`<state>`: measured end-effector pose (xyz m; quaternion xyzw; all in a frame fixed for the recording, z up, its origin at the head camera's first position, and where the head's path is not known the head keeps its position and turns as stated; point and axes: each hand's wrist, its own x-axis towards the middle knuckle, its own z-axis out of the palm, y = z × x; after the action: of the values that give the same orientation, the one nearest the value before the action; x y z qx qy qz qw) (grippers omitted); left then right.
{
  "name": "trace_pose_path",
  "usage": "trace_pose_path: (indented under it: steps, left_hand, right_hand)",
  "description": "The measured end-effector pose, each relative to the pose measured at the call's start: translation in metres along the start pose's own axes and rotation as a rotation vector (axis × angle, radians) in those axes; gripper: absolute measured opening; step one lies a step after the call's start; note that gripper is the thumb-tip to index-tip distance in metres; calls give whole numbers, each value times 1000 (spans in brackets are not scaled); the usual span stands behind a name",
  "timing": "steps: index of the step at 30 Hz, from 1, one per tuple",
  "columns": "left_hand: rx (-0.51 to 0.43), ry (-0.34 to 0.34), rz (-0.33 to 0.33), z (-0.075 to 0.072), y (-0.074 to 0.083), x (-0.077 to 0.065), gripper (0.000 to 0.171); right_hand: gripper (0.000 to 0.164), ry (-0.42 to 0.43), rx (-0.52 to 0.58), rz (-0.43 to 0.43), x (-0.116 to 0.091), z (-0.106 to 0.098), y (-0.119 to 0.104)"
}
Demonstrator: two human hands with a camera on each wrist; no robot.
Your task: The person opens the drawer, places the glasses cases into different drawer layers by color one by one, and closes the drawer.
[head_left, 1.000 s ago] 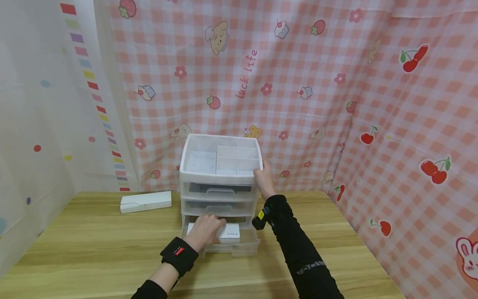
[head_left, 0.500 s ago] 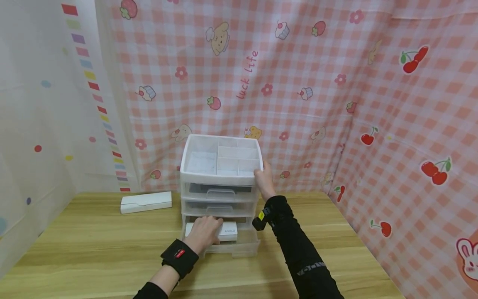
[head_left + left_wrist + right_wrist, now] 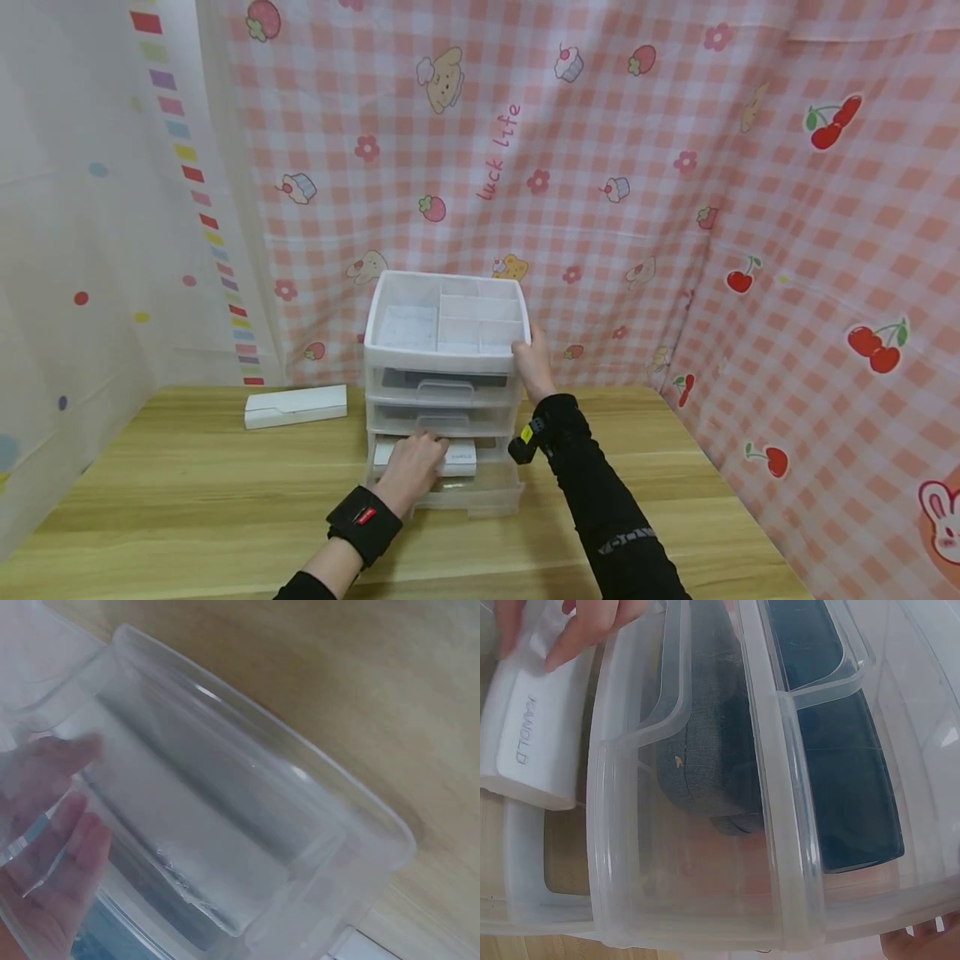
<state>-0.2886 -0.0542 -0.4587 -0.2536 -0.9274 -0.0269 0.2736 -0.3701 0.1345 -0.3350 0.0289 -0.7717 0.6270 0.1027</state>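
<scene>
A clear plastic drawer cabinet with a white divided top (image 3: 442, 360) stands on the table, its bottom drawer (image 3: 495, 498) pulled out. In that drawer is a long white box (image 3: 461, 457) with printing near one end. My left hand (image 3: 411, 468) reaches over the drawer front and holds this box between thumb and fingers; the left wrist view has the white box (image 3: 187, 817) seen through the clear plastic. My right hand (image 3: 532, 364) grips the cabinet's top right edge, its thumb on the rim and the other fingers mostly hidden behind the side.
Another white box (image 3: 296, 407) lies on the wooden table (image 3: 225, 500), left of the cabinet. Through the upper drawers, which are pushed in, show a dark grey-blue case (image 3: 709, 750) and a flat dark teal item (image 3: 851, 784). Patterned curtains (image 3: 600, 250) hang behind and beside the table.
The white box has shifted slightly left and farther back in the drawer, with my left hand on it. My right hand keeps its grip on the cabinet's edge.
</scene>
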Motion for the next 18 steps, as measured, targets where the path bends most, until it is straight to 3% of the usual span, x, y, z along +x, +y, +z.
trace_pose_path:
  steps: [3, 8, 12, 18]
  left_hand:
    - [-7, 54, -4, 2, 0, -1, 17]
    - [-16, 75, -46, 3, -1, -4, 21]
    - [-26, 69, -62, 3, -2, -6, 33]
    - [-64, -3, -97, 3, -5, -7, 30]
  right_hand:
    - [59, 5, -3, -9, 0, 1, 0]
    - [61, 14, -2, -29, 0, 1, 0]
    - [62, 14, -5, -37, 0, 1, -1]
    - [61, 12, -6, -37, 0, 1, 0]
